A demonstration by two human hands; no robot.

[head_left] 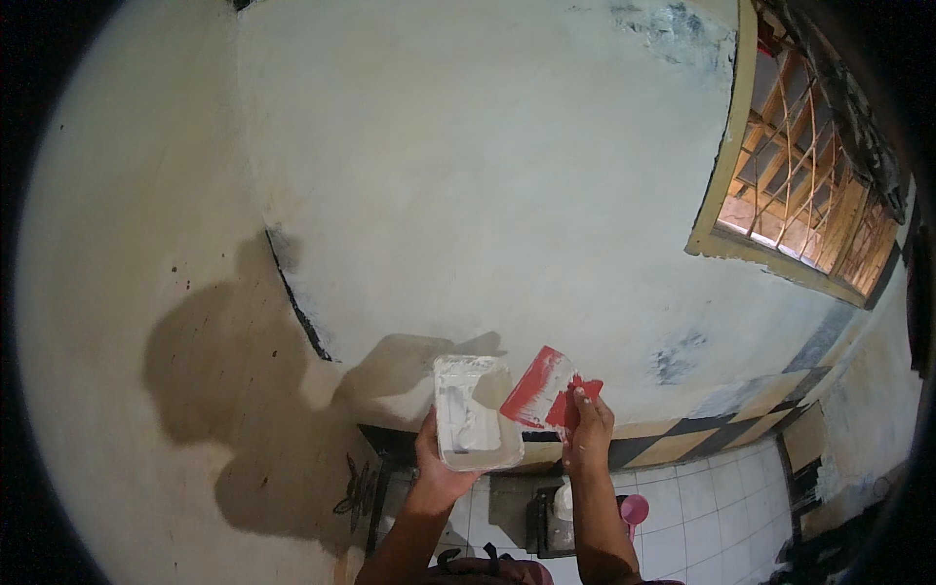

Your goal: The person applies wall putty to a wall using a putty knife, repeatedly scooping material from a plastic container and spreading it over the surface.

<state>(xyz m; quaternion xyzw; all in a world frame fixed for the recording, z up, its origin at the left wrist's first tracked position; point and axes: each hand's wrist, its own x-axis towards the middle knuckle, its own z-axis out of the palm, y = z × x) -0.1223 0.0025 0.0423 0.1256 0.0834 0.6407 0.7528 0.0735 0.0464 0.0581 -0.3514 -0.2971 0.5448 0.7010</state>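
Observation:
My left hand grips a white rectangular plastic tub from its left side and underneath. White putty lies inside it, smeared over the bottom and sides. In my right hand is a red putty scraper, its wide blade pointing left and streaked with white. The blade's lower left corner is close by the tub's right rim; whether they touch, I cannot tell. White smears mark my right fingers.
Ahead rises a pale wall with patchy grey spots and a dark crack near the corner. A barred window is at upper right. Below are checkered squares, a tiled floor, a pink dipper and a dark box.

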